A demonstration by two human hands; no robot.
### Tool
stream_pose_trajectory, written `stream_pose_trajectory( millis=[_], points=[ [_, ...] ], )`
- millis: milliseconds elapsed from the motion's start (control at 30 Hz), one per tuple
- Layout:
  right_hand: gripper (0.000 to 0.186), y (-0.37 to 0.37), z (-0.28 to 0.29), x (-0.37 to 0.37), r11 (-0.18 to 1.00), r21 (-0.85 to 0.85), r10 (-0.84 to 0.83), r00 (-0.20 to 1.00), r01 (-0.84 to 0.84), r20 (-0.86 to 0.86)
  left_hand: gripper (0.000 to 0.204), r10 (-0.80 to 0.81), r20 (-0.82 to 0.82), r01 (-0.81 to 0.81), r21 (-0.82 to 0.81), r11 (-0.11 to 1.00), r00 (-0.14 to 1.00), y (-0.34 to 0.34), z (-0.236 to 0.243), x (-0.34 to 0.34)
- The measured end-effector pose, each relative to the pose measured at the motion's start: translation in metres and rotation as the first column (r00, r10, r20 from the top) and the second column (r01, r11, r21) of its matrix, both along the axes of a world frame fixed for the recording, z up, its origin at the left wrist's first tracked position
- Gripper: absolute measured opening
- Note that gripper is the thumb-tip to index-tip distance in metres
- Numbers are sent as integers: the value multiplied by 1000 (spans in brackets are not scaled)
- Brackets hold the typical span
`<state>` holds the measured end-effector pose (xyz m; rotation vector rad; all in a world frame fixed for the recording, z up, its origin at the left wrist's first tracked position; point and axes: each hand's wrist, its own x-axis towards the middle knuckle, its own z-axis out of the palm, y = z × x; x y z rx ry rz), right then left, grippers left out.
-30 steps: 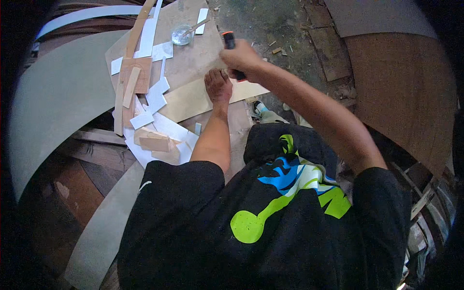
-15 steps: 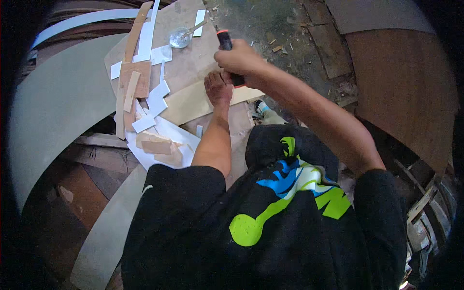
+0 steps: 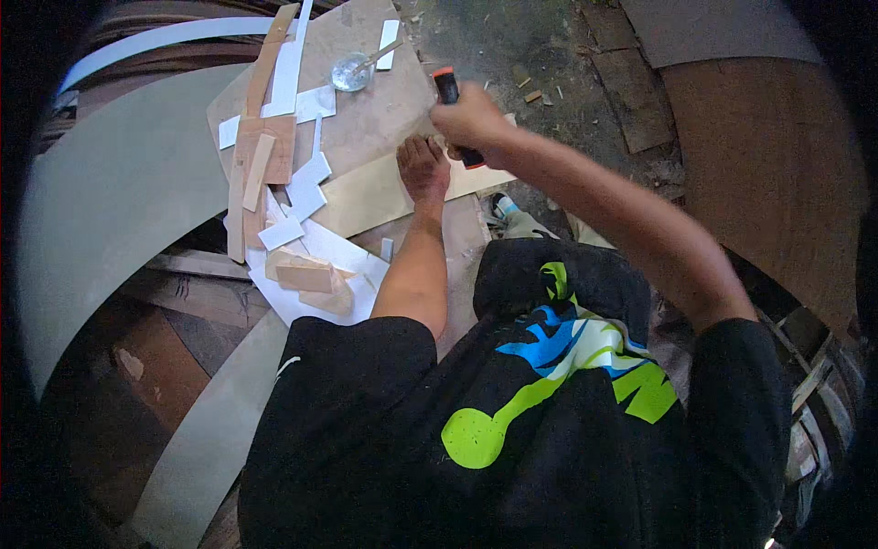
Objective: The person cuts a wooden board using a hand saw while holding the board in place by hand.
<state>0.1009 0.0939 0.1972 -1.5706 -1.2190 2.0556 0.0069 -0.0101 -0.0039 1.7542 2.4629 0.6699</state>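
Note:
My right hand (image 3: 476, 123) is closed round a black-and-orange tool (image 3: 447, 84), held slanted over a long pale board (image 3: 366, 197); its working end is unclear. Just left of it, my left hand (image 3: 423, 169) rests on that board with fingers bent and pressed together, their tips hidden. The pale board lies across a larger beige board (image 3: 366, 128). On the left part are white offcuts (image 3: 305, 183), a stack of thin wooden strips (image 3: 259, 169) and small wood pieces (image 3: 302, 274). Behind my hands sits a clear round container (image 3: 350, 73) with a stick in it.
A large curved grey panel (image 3: 110, 210) fills the left, with a white curved strip (image 3: 165, 37) behind it. A brown sheet (image 3: 759, 174) lies at the right, beside dark floor (image 3: 540, 55) scattered with scraps. My foot (image 3: 503, 206) shows below the board.
My right hand and the tool shifted toward me and left, then back to the right. My left hand stays on the pale board. The whole view has drifted slightly.

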Motion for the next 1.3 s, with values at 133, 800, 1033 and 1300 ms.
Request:
stream_pose_trajectory(
  millis=[133,800,1033,1300],
  points=[
    [11,14,-39,-7,995,95,-54,992,44,114,17,-46,-115,54,74,996,992,12,9,13],
    [9,11,-37,-12,993,60,-106,993,103,45,15,-36,-102,43,71,997,994,7,8,9],
    [12,61,-35,-17,983,-167,-106,980,77,-170,18,-9,-65,8,-15,1000,998,8,-2,5],
    [17,80,-46,-33,956,-254,-220,930,146,-293,20,-47,-111,49,19,999,993,10,-5,6]
  ],
)
